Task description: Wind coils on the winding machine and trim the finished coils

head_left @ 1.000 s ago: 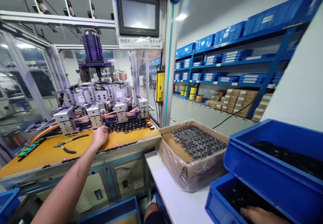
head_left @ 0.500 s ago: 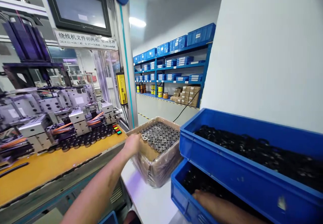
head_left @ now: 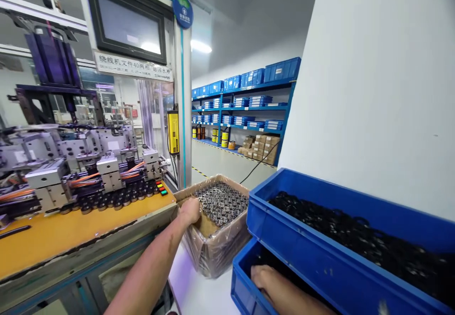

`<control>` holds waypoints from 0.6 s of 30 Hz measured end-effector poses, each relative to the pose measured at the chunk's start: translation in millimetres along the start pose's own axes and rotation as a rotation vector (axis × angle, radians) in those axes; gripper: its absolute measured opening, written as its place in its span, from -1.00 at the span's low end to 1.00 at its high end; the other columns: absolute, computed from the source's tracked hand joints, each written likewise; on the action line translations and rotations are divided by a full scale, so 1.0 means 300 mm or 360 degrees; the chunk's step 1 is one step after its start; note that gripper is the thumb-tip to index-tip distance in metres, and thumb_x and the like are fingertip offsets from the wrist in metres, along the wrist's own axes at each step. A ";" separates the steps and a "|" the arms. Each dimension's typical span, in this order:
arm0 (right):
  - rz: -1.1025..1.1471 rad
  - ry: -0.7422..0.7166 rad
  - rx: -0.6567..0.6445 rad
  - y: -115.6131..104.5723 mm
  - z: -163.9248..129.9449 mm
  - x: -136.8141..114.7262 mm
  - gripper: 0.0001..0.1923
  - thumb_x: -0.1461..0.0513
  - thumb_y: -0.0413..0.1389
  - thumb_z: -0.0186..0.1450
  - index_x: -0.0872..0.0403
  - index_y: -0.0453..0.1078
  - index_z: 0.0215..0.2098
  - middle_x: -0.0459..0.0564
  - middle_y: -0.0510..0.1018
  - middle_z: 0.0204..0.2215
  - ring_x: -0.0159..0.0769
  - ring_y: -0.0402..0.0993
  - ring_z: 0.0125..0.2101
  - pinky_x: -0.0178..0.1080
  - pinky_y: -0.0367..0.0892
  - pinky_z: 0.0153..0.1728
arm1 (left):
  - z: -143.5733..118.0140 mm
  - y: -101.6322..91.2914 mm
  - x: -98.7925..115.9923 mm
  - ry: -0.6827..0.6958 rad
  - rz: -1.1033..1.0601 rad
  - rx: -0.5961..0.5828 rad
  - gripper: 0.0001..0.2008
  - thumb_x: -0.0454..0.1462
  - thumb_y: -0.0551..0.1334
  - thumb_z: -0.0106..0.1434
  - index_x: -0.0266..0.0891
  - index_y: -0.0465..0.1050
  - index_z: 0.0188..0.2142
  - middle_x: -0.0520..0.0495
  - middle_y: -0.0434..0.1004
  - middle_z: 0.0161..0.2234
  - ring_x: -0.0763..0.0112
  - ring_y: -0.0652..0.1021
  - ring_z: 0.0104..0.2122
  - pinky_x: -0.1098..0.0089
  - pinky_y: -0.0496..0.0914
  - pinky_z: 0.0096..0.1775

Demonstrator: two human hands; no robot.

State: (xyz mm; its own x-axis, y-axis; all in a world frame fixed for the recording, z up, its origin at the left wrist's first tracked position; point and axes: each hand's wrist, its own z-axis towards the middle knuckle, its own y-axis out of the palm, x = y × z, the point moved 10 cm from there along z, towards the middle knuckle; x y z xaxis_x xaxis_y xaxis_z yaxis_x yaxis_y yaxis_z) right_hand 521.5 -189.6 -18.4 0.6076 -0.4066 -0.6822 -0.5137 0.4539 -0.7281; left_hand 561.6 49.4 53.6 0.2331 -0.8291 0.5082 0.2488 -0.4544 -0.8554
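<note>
The person's left hand (head_left: 190, 209) is down inside the near-left corner of the cardboard box (head_left: 216, 253), fingers curled among the small metal wound parts (head_left: 222, 202) that fill it; whether it is pinching one or only resting on the heap I cannot tell from here. The right hand (head_left: 265, 277) lies flat in the lower blue bin (head_left: 245, 289), fingers loosely together on the dark parts there, and it does not seem to grip anything, though the bin's rim hides much of it. Directly above sits the upper blue bin (head_left: 295, 239), heaped with black rings (head_left: 355, 239), its front wall overhanging the lower one. The box stands at the left edge of the white table (head_left: 199, 291), just beside the yellow worktop (head_left: 71, 229) of the winding machine (head_left: 88, 168). As I see it, the box is the weak point: it sits close to the table's edge and its plastic-wrapped side bulges, so a pull on the parts could drag it over. The right wrist could also knock the overhanging bin when it lifts, and the two arms are reaching apart with the eyes on neither.
</note>
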 end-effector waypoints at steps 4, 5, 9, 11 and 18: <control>-0.0248 -0.0207 0.0081 -0.034 -0.005 -0.046 -0.83 0.31 0.04 0.14 0.08 0.45 -0.54 0.00 0.55 -0.46 -0.22 0.50 -0.39 -0.26 0.36 -0.36 | -0.183 -0.075 0.068 0.0158 -0.0363 0.0150 -0.70 -0.25 0.26 0.31 -0.26 0.42 0.02 -0.14 0.50 -0.01 0.20 0.53 -0.06 0.07 0.45 -0.03; -0.0290 -0.0243 0.0122 -0.049 -0.007 -0.051 -0.81 0.29 0.03 0.16 0.07 0.50 -0.47 0.02 0.57 -0.43 -0.19 0.52 -0.37 -0.23 0.39 -0.32 | -0.256 -0.092 0.075 0.0202 -0.0475 0.0187 -0.69 -0.28 0.27 0.29 -0.25 0.42 0.03 -0.13 0.50 -0.04 0.22 0.53 -0.07 0.09 0.43 -0.02; -0.0360 -0.0379 0.0371 -0.132 -0.012 -0.106 -0.75 0.17 0.01 0.29 0.07 0.52 -0.32 0.10 0.60 -0.36 -0.10 0.57 -0.32 -0.14 0.46 -0.21 | -0.574 -0.119 0.035 0.0241 -0.0931 0.0215 -0.76 -0.36 0.28 0.21 -0.28 0.55 -0.11 -0.09 0.51 -0.24 0.37 0.51 -0.27 0.33 0.44 -0.16; -0.0361 -0.0582 0.0586 -0.180 -0.038 -0.220 -0.78 0.13 0.06 0.33 0.05 0.51 -0.31 0.06 0.60 -0.35 -0.15 0.57 -0.33 -0.19 0.48 -0.23 | -0.702 -0.111 -0.002 0.0196 -0.1125 0.0190 -0.77 -0.31 0.30 0.19 -0.32 0.56 -0.15 -0.14 0.51 -0.21 0.44 0.50 -0.37 0.39 0.45 -0.28; -0.0002 -0.1136 0.0627 -0.128 -0.203 -0.700 -0.87 0.38 0.10 0.34 0.06 0.41 -0.20 -0.03 0.53 -0.37 -0.36 0.50 -0.38 -0.38 0.44 -0.34 | -0.878 -0.087 0.003 0.0102 -0.2132 0.0057 -0.70 -0.34 0.51 -0.04 -0.22 0.64 -0.25 -0.07 0.60 -0.31 0.43 0.62 -0.40 0.48 0.47 -0.30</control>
State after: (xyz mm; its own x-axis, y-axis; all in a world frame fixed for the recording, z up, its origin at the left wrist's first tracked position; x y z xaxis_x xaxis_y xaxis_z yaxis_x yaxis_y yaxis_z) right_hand 376.8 -170.0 148.7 0.9161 0.1357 -0.3773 -0.3427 0.7533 -0.5613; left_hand 307.7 -25.3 49.9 -0.2515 0.2308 0.9399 0.2737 -0.9145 0.2978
